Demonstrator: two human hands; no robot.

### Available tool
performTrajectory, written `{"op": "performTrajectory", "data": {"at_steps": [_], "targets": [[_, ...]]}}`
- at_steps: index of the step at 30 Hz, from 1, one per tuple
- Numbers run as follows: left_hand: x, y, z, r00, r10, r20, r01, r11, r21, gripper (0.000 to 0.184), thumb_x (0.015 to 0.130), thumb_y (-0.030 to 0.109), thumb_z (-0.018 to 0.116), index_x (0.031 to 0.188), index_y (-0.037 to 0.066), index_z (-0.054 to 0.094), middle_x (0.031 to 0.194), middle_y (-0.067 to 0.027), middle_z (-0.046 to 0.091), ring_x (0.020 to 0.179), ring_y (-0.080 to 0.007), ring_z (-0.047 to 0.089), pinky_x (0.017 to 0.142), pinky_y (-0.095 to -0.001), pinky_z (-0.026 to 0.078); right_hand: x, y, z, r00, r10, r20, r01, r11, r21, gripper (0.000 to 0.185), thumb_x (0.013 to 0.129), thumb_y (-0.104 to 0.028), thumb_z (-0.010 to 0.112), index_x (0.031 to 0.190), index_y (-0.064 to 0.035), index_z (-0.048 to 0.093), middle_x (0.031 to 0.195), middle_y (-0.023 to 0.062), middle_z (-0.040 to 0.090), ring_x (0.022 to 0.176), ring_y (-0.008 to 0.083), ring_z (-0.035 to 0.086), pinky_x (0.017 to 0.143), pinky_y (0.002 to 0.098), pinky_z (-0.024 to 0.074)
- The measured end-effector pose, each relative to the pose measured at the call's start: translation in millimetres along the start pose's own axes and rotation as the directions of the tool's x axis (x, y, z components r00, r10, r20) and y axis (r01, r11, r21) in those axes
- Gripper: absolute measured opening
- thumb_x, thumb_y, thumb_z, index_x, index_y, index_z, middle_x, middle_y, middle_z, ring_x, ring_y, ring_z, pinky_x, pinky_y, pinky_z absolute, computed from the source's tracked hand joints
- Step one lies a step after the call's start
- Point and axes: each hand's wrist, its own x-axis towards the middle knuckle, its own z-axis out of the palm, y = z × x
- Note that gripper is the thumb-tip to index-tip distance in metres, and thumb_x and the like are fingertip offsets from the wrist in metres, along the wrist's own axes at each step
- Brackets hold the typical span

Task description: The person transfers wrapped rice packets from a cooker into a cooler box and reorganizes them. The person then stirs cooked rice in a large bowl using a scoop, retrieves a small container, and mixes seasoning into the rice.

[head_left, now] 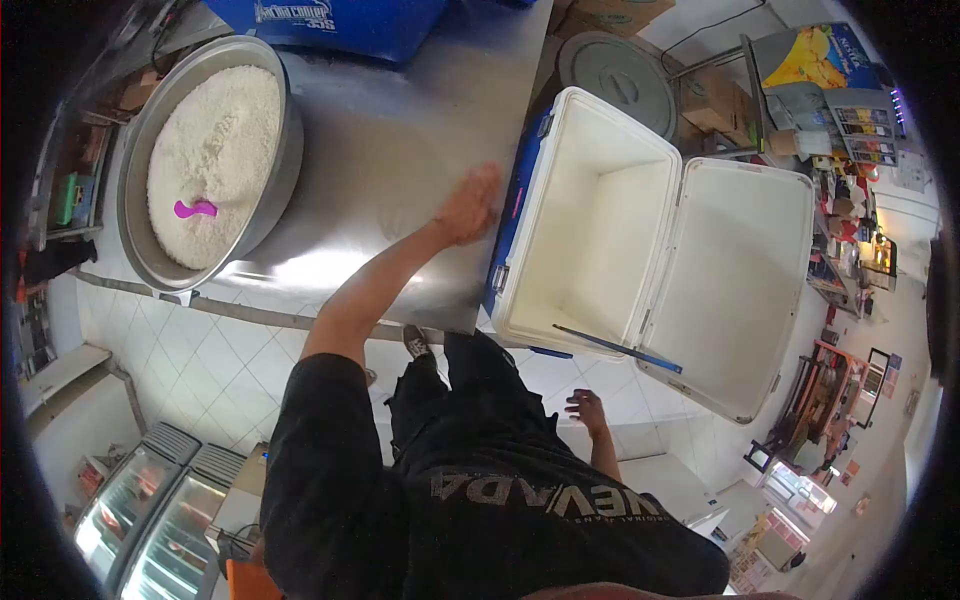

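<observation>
You have the cooler (pixel 560 200) already open, the white grains (pixel 235 125) still fill the basin (pixel 286 150), and your left hand (pixel 470 207) and right hand (pixel 588 408) look loose, grasping nothing.

Lateral passage over the steel table (pixel 400 110) is unobstructed between the metal basin (pixel 290 140) and the white-lined cooler (pixel 580 230). The basin's raised rim bounds one side; a purple scoop (pixel 195 209) protrudes within it. A blue cooler box (pixel 340 30) blocks the far end. The left hand (pixel 468 207) is just beside the white-lined cooler's outer wall; contact cannot be determined. That cooler's mouth admits entry from above, its open lid (pixel 735 270) lying outward. A dark-blue strap (pixel 640 355) crosses the near corner. Behind, a grey bin lid (pixel 620 85) restricts access.
</observation>
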Motion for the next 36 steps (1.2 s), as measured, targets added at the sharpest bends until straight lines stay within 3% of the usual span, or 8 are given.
{"op": "performTrajectory", "data": {"at_steps": [5,11,13,20,24,27,31,36], "targets": [[-18.9,6.6,-4.5,0.975,0.183,-0.127,-0.218,0.896,-0.388,0.064,0.094,0.024,0.054,0.147,-0.003,0.03,0.156,-0.0227,0.022,0.147,-0.0369,0.017,0.12,-0.0476,0.019,-20.6,-0.8,27.2,0.986,0.062,-0.154,-0.058,0.998,0.029,0.034,0.096,-0.023,0.053,0.124,-0.0035,0.054,0.1,0.0123,0.069,0.078,0.0209,0.069,0.061,0.0323,0.0533],[-113.6,60.1,-23.4,0.796,-0.45,-0.405,0.143,0.79,-0.596,0.054,0.087,0.011,0.064,0.137,0.003,0.046,0.142,-0.0228,0.047,0.125,-0.0359,0.053,0.102,-0.0437,0.047,-4.3,18.1,70.6,0.977,-0.08,0.196,0.131,0.956,-0.261,0.03,0.094,-0.014,0.058,0.122,-0.0027,0.056,0.098,0.0149,0.069,0.08,0.0219,0.07,0.066,0.0348,0.0558],[-157.8,71.7,-49.5,0.638,-0.761,0.12,0.417,0.211,-0.884,0.038,0.091,0.012,0.063,0.126,0.0,0.055,0.106,-0.0197,0.07,0.086,-0.0295,0.073,0.077,-0.039,0.058,-9.3,-31.4,95.8,0.892,-0.317,0.323,0.448,0.717,-0.535,0.034,0.096,-0.017,0.058,0.125,-0.0019,0.054,0.101,0.0164,0.068,0.087,0.0258,0.069,0.077,0.0372,0.0546],[-277.6,78.9,-39.5,0.353,-0.934,0.048,0.399,0.104,-0.911,0.03,0.094,0.028,0.063,0.09,-0.002,0.07,0.059,-0.0142,0.066,0.058,-0.0209,0.07,0.057,-0.0309,0.054,-83.3,-250.9,226.7,0.583,-0.416,0.698,0.732,0.643,-0.228,0.042,0.097,-0.024,0.061,0.131,-0.0023,0.051,0.116,0.0141,0.065,0.103,0.0206,0.063,0.087,0.0337,0.0498],[-337.5,55.9,-53.9,0.371,-0.913,0.17,0.778,0.206,-0.594,0.04,0.089,0.031,0.069,0.107,-0.005,0.068,0.072,-0.0138,0.072,0.065,-0.022,0.071,0.061,-0.0356,0.053,-47.0,-260.1,277.3,0.476,-0.273,0.836,0.743,0.633,-0.216,0.038,0.098,-0.019,0.06,0.13,-0.0016,0.051,0.114,0.009,0.062,0.1,0.015,0.061,0.088,0.0297,0.0492],[-379.7,67.2,-19.2,0.022,-0.999,-0.05,0.371,0.054,-0.927,0.04,0.087,0.035,0.071,0.095,-0.004,0.071,0.065,-0.0111,0.07,0.064,-0.0195,0.069,0.059,-0.0347,0.052,-7.4,-255.4,310.3,0.486,-0.202,0.85,0.751,0.595,-0.288,0.039,0.096,-0.023,0.063,0.125,0.0011,0.054,0.108,0.0121,0.066,0.095,0.019,0.063,0.085,0.0321,0.0504],[-452.3,97.7,-27.4,-0.194,-0.981,0.025,0.583,-0.135,-0.801,0.037,0.087,0.029,0.071,0.091,-0.007,0.069,0.067,-0.014,0.069,0.069,-0.0185,0.072,0.057,-0.03,0.054,1.6,-278.8,355.6,0.578,-0.095,0.81,0.545,0.784,-0.296,0.035,0.095,-0.021,0.063,0.12,0.0016,0.055,0.099,0.0089,0.066,0.083,0.0149,0.063,0.077,0.029,0.051],[-526.3,94.6,29.8,-0.452,-0.756,0.472,-0.173,-0.445,-0.879,0.035,0.093,0.024,0.066,0.106,-0.008,0.058,0.076,-0.018,0.069,0.062,-0.0236,0.069,0.046,-0.0264,0.049,5.1,-288.6,401.1,0.607,-0.186,0.773,0.584,0.764,-0.275,0.034,0.094,-0.023,0.063,0.118,0.0007,0.056,0.096,0.0078,0.065,0.082,0.0135,0.063,0.075,0.0288,0.0514]]}}
